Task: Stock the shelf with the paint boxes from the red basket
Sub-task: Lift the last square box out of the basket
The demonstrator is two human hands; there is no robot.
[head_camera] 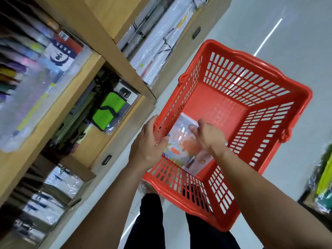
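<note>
Box (181,146) flat in basket (251,97), long axis corner-to-corner; R hand (206,133) pinching it, L hand (149,141) clutching rim.

Bare forearms (251,177) without sleeves; dark trousers (152,221) on both legs.

We see a pale, glossy floor (296,51) running up the right side, a long streak of reflected light (267,37) lying across it. On the left stands light wooden shelving (115,56), its compartments packed with plastic-wrapped goods; one holds a bright green pouch (107,110). Dark metal pulls (107,159) sit on the lower wooden fronts. More wrapped goods (323,187) show at the right edge.
</note>
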